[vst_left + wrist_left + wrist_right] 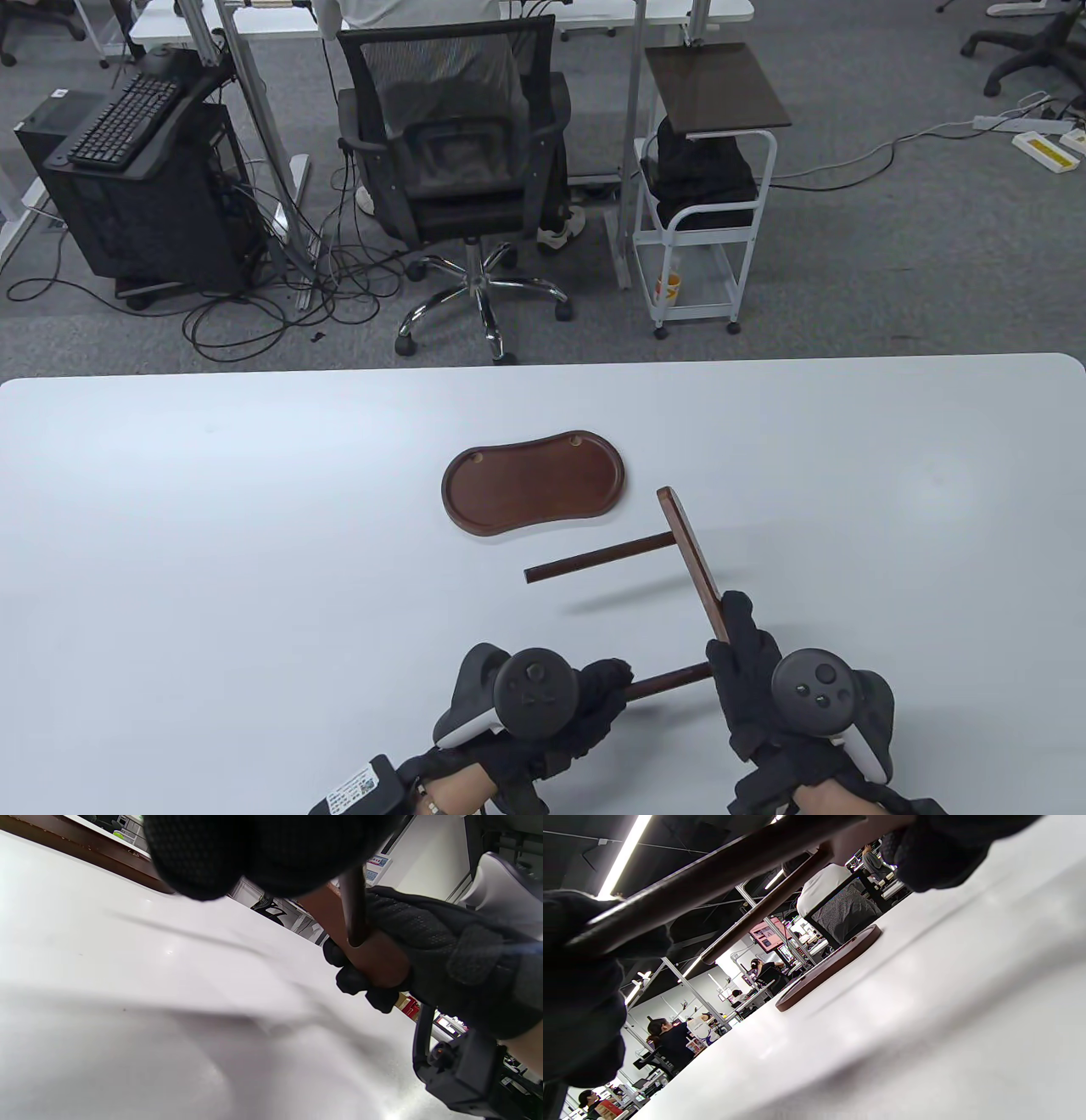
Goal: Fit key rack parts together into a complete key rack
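Note:
A dark wooden tray-shaped base [534,492] lies flat on the white table [212,526]; it also shows in the right wrist view [831,967]. My right hand [747,662] grips the lower end of a flat wooden crossbar [691,556] and holds it above the table. One thin post [594,559] sticks out from the bar to the left. My left hand [585,696] grips the free end of a second post [666,681] whose other end meets the bar at my right hand. In the left wrist view the post [354,912] meets the bar [373,955].
The table's far edge runs across the table view's middle. Beyond it stand an office chair [458,178] and a small white cart [704,195] on the floor. Both hands are near the table's front edge.

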Available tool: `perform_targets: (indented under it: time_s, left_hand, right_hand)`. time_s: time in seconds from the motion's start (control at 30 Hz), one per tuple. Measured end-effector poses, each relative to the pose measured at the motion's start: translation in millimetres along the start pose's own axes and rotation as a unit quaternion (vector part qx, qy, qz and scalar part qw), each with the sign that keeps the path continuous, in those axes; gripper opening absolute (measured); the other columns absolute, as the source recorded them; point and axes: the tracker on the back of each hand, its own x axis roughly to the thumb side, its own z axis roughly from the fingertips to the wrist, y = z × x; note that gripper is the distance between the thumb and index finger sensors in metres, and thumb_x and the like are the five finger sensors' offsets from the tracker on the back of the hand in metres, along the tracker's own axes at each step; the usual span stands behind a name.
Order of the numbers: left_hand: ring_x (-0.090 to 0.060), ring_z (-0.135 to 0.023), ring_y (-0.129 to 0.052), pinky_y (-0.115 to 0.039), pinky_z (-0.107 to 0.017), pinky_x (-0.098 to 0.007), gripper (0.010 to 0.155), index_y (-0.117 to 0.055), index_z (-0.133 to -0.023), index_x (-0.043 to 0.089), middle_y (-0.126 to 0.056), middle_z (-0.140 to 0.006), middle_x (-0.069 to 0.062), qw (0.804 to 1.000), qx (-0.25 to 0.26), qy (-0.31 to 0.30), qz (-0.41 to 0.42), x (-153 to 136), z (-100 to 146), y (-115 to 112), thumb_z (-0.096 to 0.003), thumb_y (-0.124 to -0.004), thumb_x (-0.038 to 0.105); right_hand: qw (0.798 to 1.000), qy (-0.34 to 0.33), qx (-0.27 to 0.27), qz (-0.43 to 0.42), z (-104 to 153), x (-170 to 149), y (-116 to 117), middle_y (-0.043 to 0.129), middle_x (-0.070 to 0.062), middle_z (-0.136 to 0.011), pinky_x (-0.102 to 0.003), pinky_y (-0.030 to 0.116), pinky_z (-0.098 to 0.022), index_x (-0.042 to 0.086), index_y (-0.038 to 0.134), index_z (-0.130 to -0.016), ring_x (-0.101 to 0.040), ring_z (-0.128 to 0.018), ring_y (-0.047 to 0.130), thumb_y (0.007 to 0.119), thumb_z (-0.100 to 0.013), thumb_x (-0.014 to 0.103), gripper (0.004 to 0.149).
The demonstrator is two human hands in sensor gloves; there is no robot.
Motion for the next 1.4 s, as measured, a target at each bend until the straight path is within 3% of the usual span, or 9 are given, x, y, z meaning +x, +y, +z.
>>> perform_targets:
  time_s: [0.27, 0.53, 0.7, 0.97, 1.2, 1.4]
  left_hand:
    - [-0.006, -0.053, -0.098, -0.087, -0.05, -0.037, 0.053, -0.061, -0.103, 0.018, -0.091, -0.057, 0.016, 1.0, 0.005, -0.001, -0.002, -1, 0, 3, -0.0578, -0.055, 0.046]
    - [-0.021, -0.081, -0.095, -0.081, -0.062, -0.045, 0.055, -0.057, -0.106, 0.022, -0.091, -0.088, 0.004, 1.0, 0.016, -0.004, 0.008, 0, -1, 5, -0.058, -0.056, 0.049]
    - [-0.028, -0.1, -0.081, -0.073, -0.071, -0.051, 0.059, -0.054, -0.108, 0.026, -0.075, -0.111, -0.003, 0.999, 0.036, -0.009, 0.034, -1, 1, 12, -0.0566, -0.057, 0.054]
    - [-0.026, -0.105, -0.075, -0.068, -0.074, -0.054, 0.061, -0.052, -0.11, 0.03, -0.07, -0.114, 0.0, 0.994, 0.074, -0.019, 0.079, -15, 4, 35, -0.0557, -0.055, 0.059]
    - [-0.025, -0.104, -0.077, -0.069, -0.075, -0.053, 0.059, -0.054, -0.109, 0.031, -0.072, -0.113, 0.001, 0.99, 0.136, 0.041, 0.024, -49, 3, 63, -0.0563, -0.054, 0.058]
    - [-0.03, -0.115, -0.06, -0.061, -0.078, -0.059, 0.065, -0.044, -0.114, 0.028, -0.054, -0.124, -0.004, 0.974, 0.075, 0.195, -0.089, -118, -19, 68, -0.0567, -0.053, 0.058]
  right_hand:
    - [1.0, -0.001, 0.002, -0.014, 0, 0, -1, 0.068, -0.035, -0.09, -0.04, 0.08, -0.019, 0.004, 0.032, -0.114, -0.044, -0.049, 0.087, 0.048, -0.062, 0.039, 0.064]
    - [0.997, 0.024, 0.01, -0.076, -3, -7, -4, 0.07, -0.033, -0.089, -0.039, 0.081, -0.019, 0.005, 0.036, -0.114, -0.043, -0.048, 0.088, 0.051, -0.062, 0.04, 0.064]
    - [0.993, 0.038, 0.021, -0.112, -5, -13, -4, 0.071, -0.033, -0.089, -0.039, 0.081, -0.019, 0.005, 0.037, -0.113, -0.042, -0.048, 0.088, 0.052, -0.062, 0.04, 0.064]
    - [0.986, 0.062, 0.012, -0.154, -7, -22, -8, 0.071, -0.033, -0.089, -0.039, 0.081, -0.019, 0.005, 0.038, -0.113, -0.042, -0.048, 0.088, 0.052, -0.062, 0.04, 0.064]
    - [0.981, 0.076, -0.01, -0.18, -7, -28, -17, 0.07, -0.033, -0.089, -0.04, 0.081, -0.019, 0.005, 0.037, -0.113, -0.043, -0.048, 0.088, 0.052, -0.062, 0.04, 0.064]
    - [0.979, 0.078, -0.013, -0.19, -7, -28, -20, 0.07, -0.033, -0.089, -0.04, 0.081, -0.02, 0.005, 0.037, -0.113, -0.043, -0.048, 0.088, 0.052, -0.062, 0.04, 0.064]
